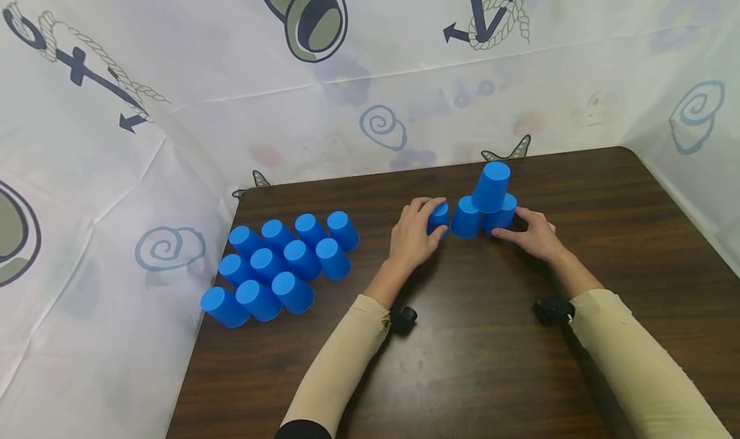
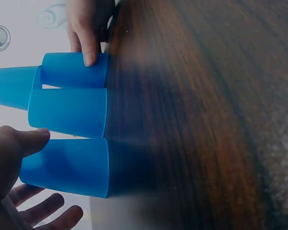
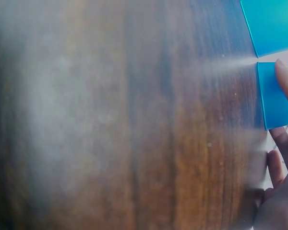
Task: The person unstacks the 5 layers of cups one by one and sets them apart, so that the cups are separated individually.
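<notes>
My left hand (image 1: 412, 232) holds an upside-down blue cup (image 2: 67, 167) standing on the table, its thumb on the near side and its other fingers at the far left. To the right, two more upside-down blue cups stand side by side: a middle one (image 1: 465, 218) and a right one (image 1: 506, 213). A third blue cup (image 1: 492, 187) rests on top, bridging these two. With thumb and fingers, my right hand (image 1: 534, 234) grips the right base cup (image 3: 278, 96) from its right side. A narrow gap separates the left-hand cup from the middle one.
Several upside-down blue cups (image 1: 268, 265) stand in three rows on the left of the dark wooden table (image 1: 462, 362). A white patterned sheet (image 1: 289, 124) hangs behind and beside the table. A small black wrist camera (image 1: 403, 321) sits on the left wrist, another (image 1: 553, 310) on the right.
</notes>
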### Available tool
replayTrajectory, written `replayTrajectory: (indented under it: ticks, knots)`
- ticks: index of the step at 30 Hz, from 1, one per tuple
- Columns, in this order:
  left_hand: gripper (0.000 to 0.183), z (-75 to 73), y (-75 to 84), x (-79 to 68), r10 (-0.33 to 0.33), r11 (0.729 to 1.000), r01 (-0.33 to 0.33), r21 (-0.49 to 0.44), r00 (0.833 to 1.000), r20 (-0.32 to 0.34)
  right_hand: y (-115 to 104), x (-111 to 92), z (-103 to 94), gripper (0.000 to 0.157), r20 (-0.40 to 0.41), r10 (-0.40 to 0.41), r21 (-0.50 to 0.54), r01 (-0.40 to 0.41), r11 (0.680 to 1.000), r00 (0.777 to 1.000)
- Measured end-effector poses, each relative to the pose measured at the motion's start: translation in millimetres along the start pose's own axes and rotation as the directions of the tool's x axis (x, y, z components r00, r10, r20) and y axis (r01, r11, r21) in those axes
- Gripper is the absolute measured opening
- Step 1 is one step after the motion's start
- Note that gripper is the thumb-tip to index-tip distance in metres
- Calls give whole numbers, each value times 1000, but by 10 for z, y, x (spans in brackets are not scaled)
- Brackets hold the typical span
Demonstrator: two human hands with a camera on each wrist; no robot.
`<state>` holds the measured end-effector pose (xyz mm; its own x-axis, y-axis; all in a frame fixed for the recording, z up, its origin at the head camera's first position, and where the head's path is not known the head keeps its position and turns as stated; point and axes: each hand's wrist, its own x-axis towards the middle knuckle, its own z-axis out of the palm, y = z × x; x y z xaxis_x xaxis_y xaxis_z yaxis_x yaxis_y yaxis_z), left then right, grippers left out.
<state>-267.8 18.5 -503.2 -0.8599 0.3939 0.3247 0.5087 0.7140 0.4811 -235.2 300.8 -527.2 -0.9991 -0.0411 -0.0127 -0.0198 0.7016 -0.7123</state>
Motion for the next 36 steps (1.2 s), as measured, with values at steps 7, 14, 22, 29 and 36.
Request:
replayTrajectory:
  ticks: [7,14,22,29,36]
  knots:
    - [46,-52,-17,5,8,1000,-7,8,999,-43,6,17,-8,79,7,10,-3,-10,1000,1000]
    - [46,-210,-39,-119,-16,1000,17,14,999,-50,12,16,-11,81,6,15,-4,-15,1000,1000]
    - [49,-548,-76,-393,-39,999,41,23,997,-72,5,3,2,80,4,21,3,-21,1000,1000]
    - [50,-943,-9,-785,-45,997,51,57,994,-96,23,-2,15,78,5,12,2,-12,1000,1000]
    - [50,-1305,-76,-1132,-95,988,111,104,985,-145,37,13,5,78,0,4,2,-4,1000,1000]
